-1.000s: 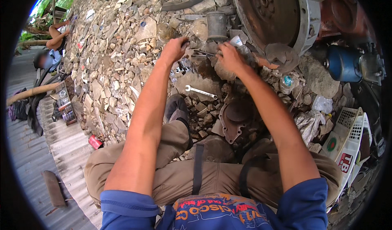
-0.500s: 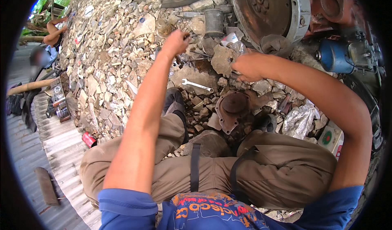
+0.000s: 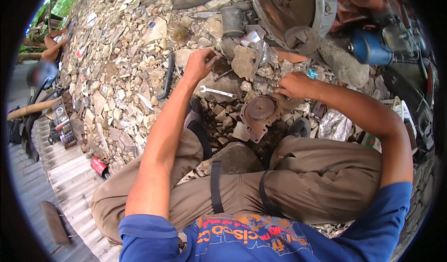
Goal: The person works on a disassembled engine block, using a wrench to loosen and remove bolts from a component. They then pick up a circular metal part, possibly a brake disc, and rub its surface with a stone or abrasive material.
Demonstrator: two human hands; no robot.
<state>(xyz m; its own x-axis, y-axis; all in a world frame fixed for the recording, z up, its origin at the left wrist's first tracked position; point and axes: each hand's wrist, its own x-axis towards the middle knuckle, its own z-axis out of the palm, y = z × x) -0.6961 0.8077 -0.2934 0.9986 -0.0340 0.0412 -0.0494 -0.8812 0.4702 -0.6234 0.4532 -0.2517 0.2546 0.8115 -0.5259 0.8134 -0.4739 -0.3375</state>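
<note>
My left hand (image 3: 201, 63) is closed just above a dark, stained patch of stone (image 3: 219, 69) with small metal pieces (image 3: 226, 75); what its fingers hold is too small to make out. My right hand (image 3: 293, 84) curls low over the stones right of there, its fingertips hidden on something unclear. Between and below them lie a silver open-ended wrench (image 3: 218, 92) and a rusty round metal housing with bolt holes (image 3: 258, 117). A dark curved hose (image 3: 168, 76) lies left of my left hand.
A large housing (image 3: 288, 8), red machinery (image 3: 356, 3) and blue cylindrical part (image 3: 372, 48) stand top right. A metal can (image 3: 232, 21) and glass jar (image 3: 177, 30) sit ahead. Another person (image 3: 53, 50) is far left beside corrugated sheets (image 3: 65, 192), a pole (image 3: 30, 108) and red can (image 3: 100, 167).
My right hand has moved right and toward me, its elbow swinging outward. My left hand has shifted slightly over the stained stone, uncovering the hose. The view has shifted a little.
</note>
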